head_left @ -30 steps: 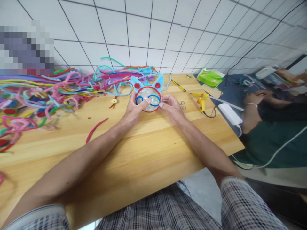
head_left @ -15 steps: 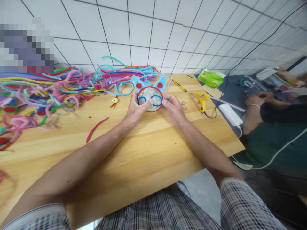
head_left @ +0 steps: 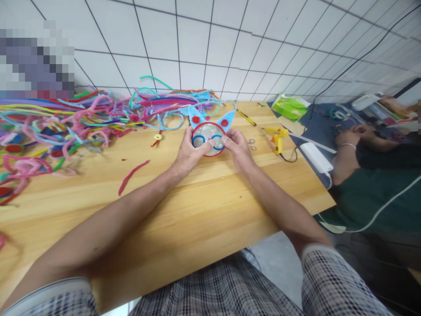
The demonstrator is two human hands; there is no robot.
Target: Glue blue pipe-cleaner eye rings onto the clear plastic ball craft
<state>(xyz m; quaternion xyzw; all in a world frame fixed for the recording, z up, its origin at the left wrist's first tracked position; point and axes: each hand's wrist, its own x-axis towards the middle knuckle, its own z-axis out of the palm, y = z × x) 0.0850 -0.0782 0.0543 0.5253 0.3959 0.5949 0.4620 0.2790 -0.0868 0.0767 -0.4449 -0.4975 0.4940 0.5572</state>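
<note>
Between my hands is a round clear-faced craft piece [head_left: 208, 131] with a red rim, two blue pipe-cleaner loops on its face and light blue pointed ears bearing red dots. My left hand [head_left: 192, 147] grips its left side, the thumb lying across the lower face. My right hand [head_left: 237, 144] holds the right edge, its thumb against the right blue loop. The fingers behind the piece are hidden. A small pair of scissors [head_left: 252, 144] lies just right of my right hand. A yellow button-like piece with red strands [head_left: 157, 138] lies to the left.
Heaped pipe cleaners [head_left: 82, 118] cover the table's left and back. A yellow glue gun [head_left: 278, 137], a yellow utility knife [head_left: 246, 117] and a green packet [head_left: 289, 106] are at the right. A white power strip [head_left: 316, 157] sits near another person's arm [head_left: 347, 153].
The craft piece has shifted slightly right and tilted clockwise, so its right ear sits lower. My right thumb has moved onto the right blue loop.
</note>
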